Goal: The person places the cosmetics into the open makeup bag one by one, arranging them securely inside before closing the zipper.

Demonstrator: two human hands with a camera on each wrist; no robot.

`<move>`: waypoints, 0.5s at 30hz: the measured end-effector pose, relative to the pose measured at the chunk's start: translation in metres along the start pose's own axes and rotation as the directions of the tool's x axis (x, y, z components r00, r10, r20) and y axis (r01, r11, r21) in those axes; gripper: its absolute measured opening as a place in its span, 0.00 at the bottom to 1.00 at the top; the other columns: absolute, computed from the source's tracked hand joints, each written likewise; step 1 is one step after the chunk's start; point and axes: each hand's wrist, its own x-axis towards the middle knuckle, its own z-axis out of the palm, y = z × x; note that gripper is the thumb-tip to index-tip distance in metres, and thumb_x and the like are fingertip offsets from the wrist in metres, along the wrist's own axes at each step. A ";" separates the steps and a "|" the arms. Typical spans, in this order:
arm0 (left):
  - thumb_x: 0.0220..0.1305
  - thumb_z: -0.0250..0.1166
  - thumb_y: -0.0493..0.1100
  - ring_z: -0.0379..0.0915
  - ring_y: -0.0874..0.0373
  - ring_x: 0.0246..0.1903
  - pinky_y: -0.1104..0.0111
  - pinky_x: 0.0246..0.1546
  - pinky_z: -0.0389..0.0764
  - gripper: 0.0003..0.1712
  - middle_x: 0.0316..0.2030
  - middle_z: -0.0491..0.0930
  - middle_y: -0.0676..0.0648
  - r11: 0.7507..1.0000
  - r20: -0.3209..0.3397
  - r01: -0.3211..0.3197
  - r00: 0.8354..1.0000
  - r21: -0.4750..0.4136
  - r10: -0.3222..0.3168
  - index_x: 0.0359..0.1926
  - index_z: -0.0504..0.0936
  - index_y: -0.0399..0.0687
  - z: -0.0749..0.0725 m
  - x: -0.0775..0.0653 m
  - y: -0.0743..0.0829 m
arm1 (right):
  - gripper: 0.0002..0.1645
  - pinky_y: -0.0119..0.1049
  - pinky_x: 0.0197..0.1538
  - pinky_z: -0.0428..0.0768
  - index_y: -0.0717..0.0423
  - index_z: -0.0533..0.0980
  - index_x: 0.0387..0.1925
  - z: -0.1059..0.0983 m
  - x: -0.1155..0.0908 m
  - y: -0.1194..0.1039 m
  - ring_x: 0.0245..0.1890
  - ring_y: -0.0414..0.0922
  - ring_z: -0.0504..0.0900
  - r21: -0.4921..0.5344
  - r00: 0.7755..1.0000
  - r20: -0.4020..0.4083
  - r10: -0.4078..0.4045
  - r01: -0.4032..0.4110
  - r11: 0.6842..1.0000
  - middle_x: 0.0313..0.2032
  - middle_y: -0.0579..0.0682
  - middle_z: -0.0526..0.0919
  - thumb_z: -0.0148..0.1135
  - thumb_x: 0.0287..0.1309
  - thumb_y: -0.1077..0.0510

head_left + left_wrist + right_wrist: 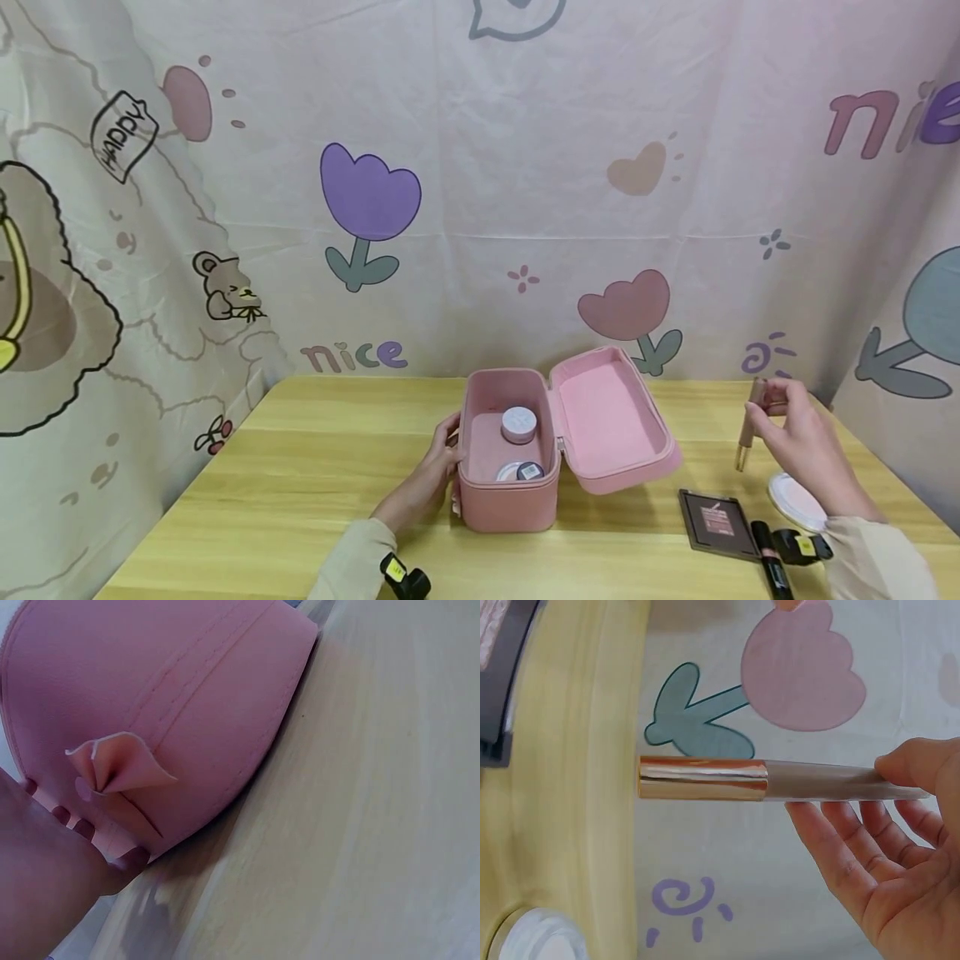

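A pink cosmetic case stands on the table with its lid swung out to the right. A white round jar and a small dark-rimmed round item lie inside. My left hand rests its fingertips against the case's left side, near a pink folded bow tab. At the right, my right hand pinches a slim lip gloss tube between thumb and fingers, above the table. The tube is brownish with a shiny gold end, which points down in the head view.
Below the right hand lie a dark square makeup palette, a white round compact and a black cosmetic tube. The wooden table backs onto a printed cloth, which also hangs at both sides.
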 end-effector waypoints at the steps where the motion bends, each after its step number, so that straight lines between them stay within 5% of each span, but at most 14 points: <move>1: 0.60 0.43 0.36 0.30 0.36 0.70 0.50 0.67 0.36 0.43 0.72 0.31 0.31 1.000 0.002 -0.001 1.000 0.000 0.001 0.72 0.34 0.34 0.000 0.000 0.000 | 0.21 0.30 0.33 0.66 0.75 0.62 0.51 -0.001 0.000 -0.002 0.37 0.61 0.75 0.002 1.000 -0.001 0.002 -0.002 1.000 0.38 0.69 0.75 0.57 0.61 0.67; 3: 0.61 0.43 0.36 0.30 0.36 0.70 0.50 0.67 0.35 0.42 0.72 0.31 0.31 1.000 0.006 0.000 1.000 0.002 0.000 0.72 0.34 0.34 0.000 0.000 0.001 | 0.22 0.29 0.33 0.66 0.74 0.61 0.52 -0.002 0.000 -0.006 0.38 0.58 0.75 0.010 1.000 -0.003 0.005 -0.005 1.000 0.39 0.69 0.75 0.57 0.62 0.66; 8: 0.61 0.45 0.40 0.30 0.34 0.69 0.50 0.67 0.37 0.44 0.71 0.32 0.30 0.999 0.008 -0.021 1.000 0.033 0.020 0.72 0.34 0.33 -0.002 0.000 -0.002 | 0.23 0.16 0.32 0.65 0.74 0.63 0.55 -0.005 0.001 -0.015 0.37 0.27 0.68 0.038 0.999 -0.028 -0.017 0.018 0.999 0.40 0.68 0.75 0.57 0.63 0.65; 10: 0.59 0.48 0.40 0.36 0.34 0.69 0.54 0.66 0.46 0.45 0.71 0.35 0.29 0.999 -0.017 -0.031 0.999 0.029 0.031 0.72 0.36 0.31 -0.004 0.003 -0.008 | 0.24 0.13 0.32 0.65 0.74 0.63 0.56 -0.006 0.001 -0.018 0.36 0.18 0.61 0.054 0.999 -0.028 -0.020 0.021 0.998 0.41 0.68 0.75 0.57 0.64 0.64; 15: 0.54 0.51 0.38 0.47 0.39 0.66 0.65 0.58 0.64 0.47 0.68 0.40 0.25 0.995 -0.078 -0.098 0.992 -0.012 0.097 0.70 0.38 0.25 -0.003 0.007 -0.015 | 0.26 0.12 0.34 0.64 0.73 0.63 0.59 -0.010 0.001 -0.027 0.38 0.14 0.59 0.109 1.000 -0.020 -0.016 0.018 0.994 0.44 0.68 0.74 0.56 0.66 0.62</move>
